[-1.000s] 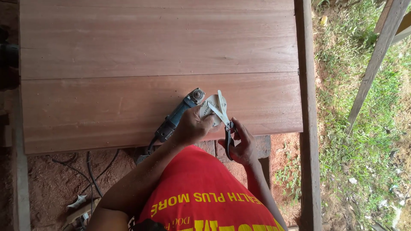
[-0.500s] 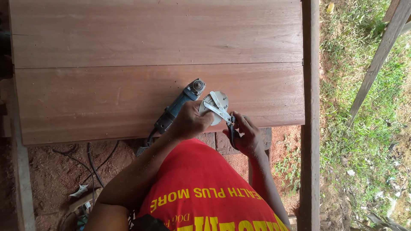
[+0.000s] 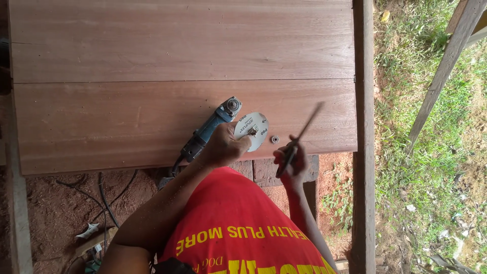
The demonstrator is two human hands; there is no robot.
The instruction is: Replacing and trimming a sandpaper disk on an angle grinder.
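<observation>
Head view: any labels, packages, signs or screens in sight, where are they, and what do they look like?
Disc label: round white face of the sanding disc on the wooden board, dark print, under the left hand.
Shirt print: yellow block lettering across the red shirt, bottom of view.
No packages, signs or screens.

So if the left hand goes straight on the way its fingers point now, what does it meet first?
Probably the white round disc lying on the wooden board; the left hand seems to touch its edge already, though depth is unclear.
</observation>
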